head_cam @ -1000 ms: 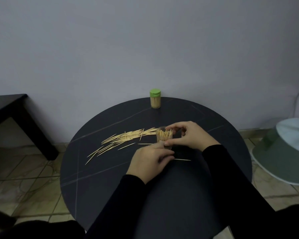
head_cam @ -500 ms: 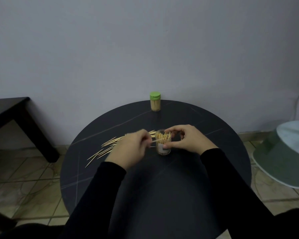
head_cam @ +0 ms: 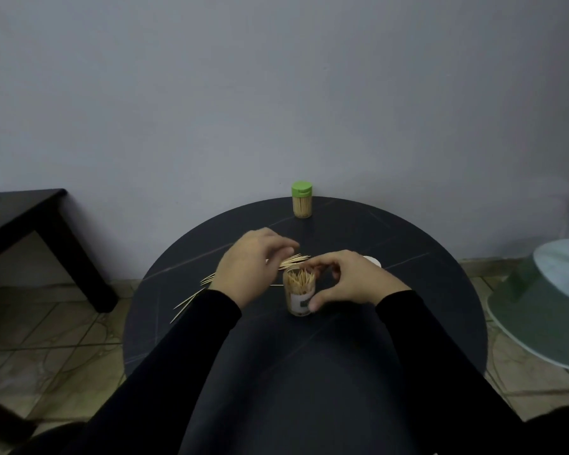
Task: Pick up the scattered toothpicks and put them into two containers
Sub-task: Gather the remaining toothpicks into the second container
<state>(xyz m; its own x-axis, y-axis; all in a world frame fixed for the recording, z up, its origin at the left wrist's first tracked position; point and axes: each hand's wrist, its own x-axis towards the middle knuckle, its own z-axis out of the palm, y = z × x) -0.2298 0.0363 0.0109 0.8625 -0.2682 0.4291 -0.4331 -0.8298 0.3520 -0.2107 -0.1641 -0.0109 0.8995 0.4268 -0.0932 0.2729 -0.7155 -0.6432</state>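
A clear open container (head_cam: 299,295) packed with upright toothpicks stands near the middle of the round black table (head_cam: 408,290). My right hand (head_cam: 352,280) grips it from the right, thumb low on its label and fingers at its rim. Scattered toothpicks (head_cam: 191,298) lie in a band to its left, partly hidden under my left hand (head_cam: 248,267). That hand hovers over the pile, blurred, fingers loosely curved toward the pile's right end, and I see nothing pinched in it. A second container (head_cam: 302,200) with a green lid, full of toothpicks, stands at the table's far edge.
A small white lid (head_cam: 374,260) lies on the table just behind my right hand. A dark low table (head_cam: 30,211) stands on the tiled floor at the left. A pale green overturned tub (head_cam: 546,307) sits on the floor at the right. A wall is close behind the table.
My left hand picked a toothpick up from in front of the container, brought it to the container's mouth, then moved up and left over the pile. My right hand stayed on the container.
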